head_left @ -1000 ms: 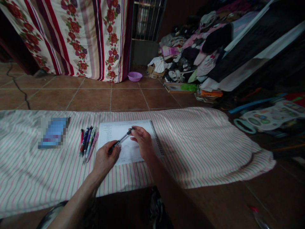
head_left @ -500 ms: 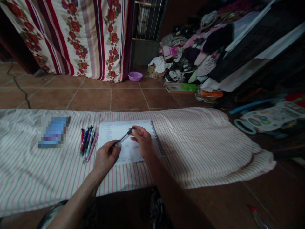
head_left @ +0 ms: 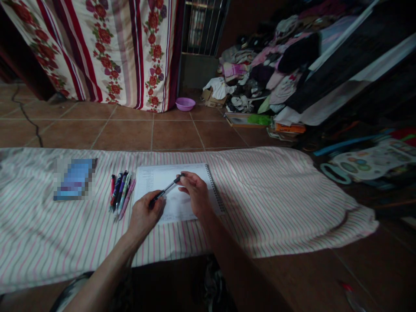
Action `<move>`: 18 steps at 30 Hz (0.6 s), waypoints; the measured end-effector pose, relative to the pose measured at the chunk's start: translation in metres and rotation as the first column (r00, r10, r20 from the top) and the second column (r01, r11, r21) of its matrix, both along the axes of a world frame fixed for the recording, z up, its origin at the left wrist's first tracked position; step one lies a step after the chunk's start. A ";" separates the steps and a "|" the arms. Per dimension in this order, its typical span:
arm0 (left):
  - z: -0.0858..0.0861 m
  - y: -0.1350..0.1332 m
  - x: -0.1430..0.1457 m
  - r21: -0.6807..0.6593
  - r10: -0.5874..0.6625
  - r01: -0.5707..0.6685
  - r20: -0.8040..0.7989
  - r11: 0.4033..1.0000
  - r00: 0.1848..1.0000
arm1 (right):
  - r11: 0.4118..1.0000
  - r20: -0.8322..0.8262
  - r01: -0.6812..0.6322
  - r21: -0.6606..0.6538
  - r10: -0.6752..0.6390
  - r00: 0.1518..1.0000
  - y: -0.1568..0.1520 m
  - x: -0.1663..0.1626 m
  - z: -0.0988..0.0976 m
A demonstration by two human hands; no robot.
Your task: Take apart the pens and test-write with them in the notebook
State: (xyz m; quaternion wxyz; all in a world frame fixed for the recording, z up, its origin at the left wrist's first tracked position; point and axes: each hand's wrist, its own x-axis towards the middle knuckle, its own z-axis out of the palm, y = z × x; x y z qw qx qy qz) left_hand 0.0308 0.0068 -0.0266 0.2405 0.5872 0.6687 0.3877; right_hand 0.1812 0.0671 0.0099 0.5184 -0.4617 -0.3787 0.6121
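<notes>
Hands point(head_left: 144, 211) point(head_left: 196, 195) pinch blk pen point(head_left: 167, 188) o/ ntbk point(head_left: 180, 208); purple basin point(head_left: 185, 105) nr curtain point(head_left: 124, 56), contents unclear.

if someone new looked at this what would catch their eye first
Probably the cream fabric curtain with red stripes and flowers, hanging at the upper left. Next, the slim black-and-clear pen, held slantwise between the left hand and right hand above the white spiral-bound notebook. The jumbled, many-coloured heap of mostly cloth things at the upper right also stands out.

Pink-and-grey striped cloth point(head_left: 276, 195) — on it a pixelated blue device point(head_left: 75, 178), clustered pens point(head_left: 122, 190), a spiral notebook point(head_left: 177, 205).
</notes>
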 end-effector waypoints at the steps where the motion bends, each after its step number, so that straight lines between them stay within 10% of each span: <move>1: 0.000 0.000 0.000 0.002 0.000 0.000 -0.001 1.000 1.000 | 1.000 0.002 -0.003 0.000 0.003 1.000 0.000 0.000 0.000; 18: 0.002 0.001 0.003 0.002 0.000 0.000 -0.023 1.000 1.000 | 0.999 0.046 -0.035 0.021 0.034 0.998 -0.003 -0.004 -0.003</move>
